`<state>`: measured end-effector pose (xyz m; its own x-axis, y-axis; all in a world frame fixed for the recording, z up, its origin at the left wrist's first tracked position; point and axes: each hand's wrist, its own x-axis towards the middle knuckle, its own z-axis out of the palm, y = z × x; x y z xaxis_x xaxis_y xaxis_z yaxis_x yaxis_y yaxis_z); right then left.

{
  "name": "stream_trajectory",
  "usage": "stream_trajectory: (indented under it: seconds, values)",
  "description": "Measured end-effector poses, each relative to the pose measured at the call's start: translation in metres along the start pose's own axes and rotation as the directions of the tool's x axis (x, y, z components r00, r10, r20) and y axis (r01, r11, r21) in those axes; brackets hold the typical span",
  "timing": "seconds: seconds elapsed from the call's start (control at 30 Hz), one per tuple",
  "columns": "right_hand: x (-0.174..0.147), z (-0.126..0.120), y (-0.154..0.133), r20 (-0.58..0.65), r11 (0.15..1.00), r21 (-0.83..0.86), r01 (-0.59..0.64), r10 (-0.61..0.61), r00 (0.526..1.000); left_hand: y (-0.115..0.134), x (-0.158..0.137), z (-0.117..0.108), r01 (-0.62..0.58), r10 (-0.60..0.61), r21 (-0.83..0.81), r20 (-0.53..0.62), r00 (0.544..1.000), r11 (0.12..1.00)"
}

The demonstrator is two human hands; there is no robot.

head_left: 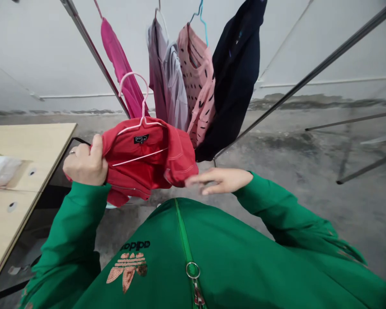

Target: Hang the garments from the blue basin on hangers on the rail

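A red jacket (182, 150) with a black neck label hangs on a pink hanger (143, 103) in front of me. The hanger's hook points up, and its lower bar shows inside the open jacket. My left hand (85, 162) is closed around the jacket's shoulder on the left. At the other side, my right hand (220, 179) has its fingers stretched out by the jacket's right edge. Its fingertips are blurred, and I cannot tell whether they touch the cloth.
Behind the jacket hang a magenta garment (122, 64), grey clothes (175, 86), a pink spotted top (197, 81) and a dark garment (236, 81). Metal rack poles (309, 79) slant on both sides. A light wooden table (28, 146) with a white packet (1, 171) stands left.
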<state>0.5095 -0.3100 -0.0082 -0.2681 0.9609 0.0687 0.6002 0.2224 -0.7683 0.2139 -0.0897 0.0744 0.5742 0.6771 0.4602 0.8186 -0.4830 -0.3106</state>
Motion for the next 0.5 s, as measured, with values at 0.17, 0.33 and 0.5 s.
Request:
stream_trajectory:
  seconds: [0.17, 0.33, 0.5]
  values:
    - [-0.003, -0.026, 0.032, -0.505, 0.959, -0.176, -0.221, 0.105, 0.857, -0.007, -0.011, 0.011, -0.01, -0.007, -0.113, -0.145, 0.989, 0.994]
    - [0.027, -0.037, 0.05, -0.422, 0.941, -0.325, -0.098, -0.051, 0.905, -0.018, -0.01, 0.023, -0.076, 0.046, -0.207, -0.148, 0.988, 0.975]
    - [0.039, -0.022, 0.019, -0.391, 0.975, -0.221, 0.007, -0.095, 0.915, -0.015, -0.003, 0.028, -0.144, 0.111, -0.308, -0.122, 0.986, 0.94]
